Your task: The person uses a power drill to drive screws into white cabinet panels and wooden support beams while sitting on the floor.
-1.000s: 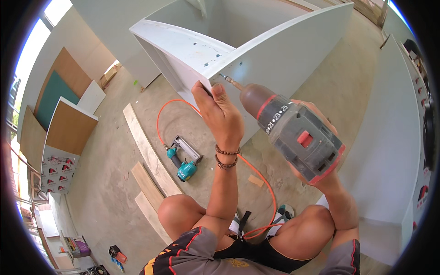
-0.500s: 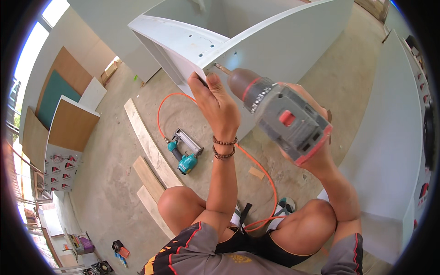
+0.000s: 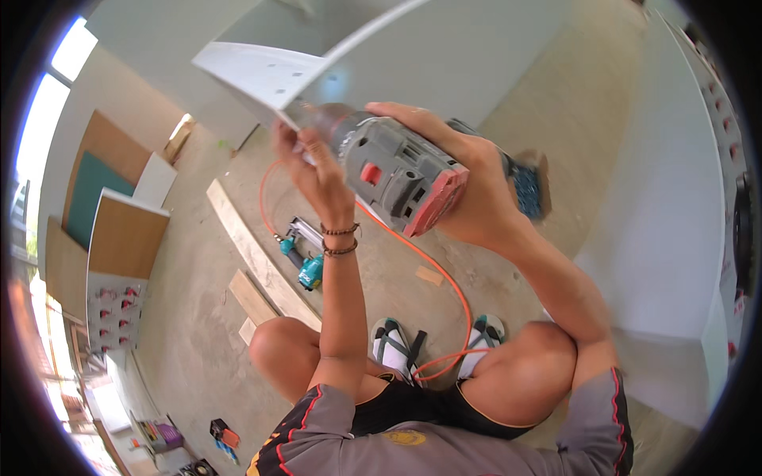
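My right hand (image 3: 484,186) is wrapped around a grey cordless drill (image 3: 397,163) with a red-trimmed end. The drill's blurred chuck points up and left at the near corner of a white cabinet panel (image 3: 266,75), and its light falls on the adjoining pale grey side panel (image 3: 460,71). Motion blur hides the bit tip. At that same corner, just beside the chuck, my left hand (image 3: 321,178) has its thumb and fingers closed around the white panel's edge. Several dark holes or fastener heads dot the white panel.
A teal nail gun (image 3: 309,270) with an orange air hose (image 3: 440,266) lies on the concrete floor beside long wooden boards (image 3: 258,242). Behind my right hand is a box of small dark pieces (image 3: 528,190). A large pale panel (image 3: 659,214) stands at the right; boards (image 3: 127,238) lean at the left.
The drill has swung left and now lies nearer my left hand, its body turned. The cabinet appears further left and higher in view. The box behind my right hand has come into sight.
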Available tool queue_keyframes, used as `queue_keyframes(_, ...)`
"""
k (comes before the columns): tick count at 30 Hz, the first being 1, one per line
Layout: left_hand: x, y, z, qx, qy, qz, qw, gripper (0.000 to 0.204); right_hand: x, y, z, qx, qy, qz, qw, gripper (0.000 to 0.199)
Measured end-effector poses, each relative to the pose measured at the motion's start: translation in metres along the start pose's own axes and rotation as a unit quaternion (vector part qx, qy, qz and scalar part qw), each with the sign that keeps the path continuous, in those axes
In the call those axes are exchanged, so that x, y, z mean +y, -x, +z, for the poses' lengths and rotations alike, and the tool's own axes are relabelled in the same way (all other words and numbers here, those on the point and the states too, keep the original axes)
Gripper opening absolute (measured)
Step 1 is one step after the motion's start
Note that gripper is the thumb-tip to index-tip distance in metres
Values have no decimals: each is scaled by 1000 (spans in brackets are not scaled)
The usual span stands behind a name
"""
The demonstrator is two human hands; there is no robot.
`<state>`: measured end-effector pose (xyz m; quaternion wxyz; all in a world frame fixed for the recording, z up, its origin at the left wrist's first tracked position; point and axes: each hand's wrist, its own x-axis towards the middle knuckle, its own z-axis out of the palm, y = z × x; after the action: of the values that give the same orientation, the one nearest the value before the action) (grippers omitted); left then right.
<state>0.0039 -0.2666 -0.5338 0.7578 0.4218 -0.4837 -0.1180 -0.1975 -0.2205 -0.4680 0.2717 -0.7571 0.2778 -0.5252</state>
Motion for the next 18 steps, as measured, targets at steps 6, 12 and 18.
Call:
queue_keyframes(6, -53, 105, -7, 50, -75, 94, 991, 30, 58, 106, -12, 142, 31, 48, 988, 54)
queue_keyframes(12, -58, 191, 107, -348, -129, -89, 924, 10, 120, 295, -9, 345, -330, 488, 731, 36)
queue_keyframes(18, -152, 252, 216, -571, -324, 119, 745, 12, 110, 356, 21, 393, -396, 566, 607, 33)
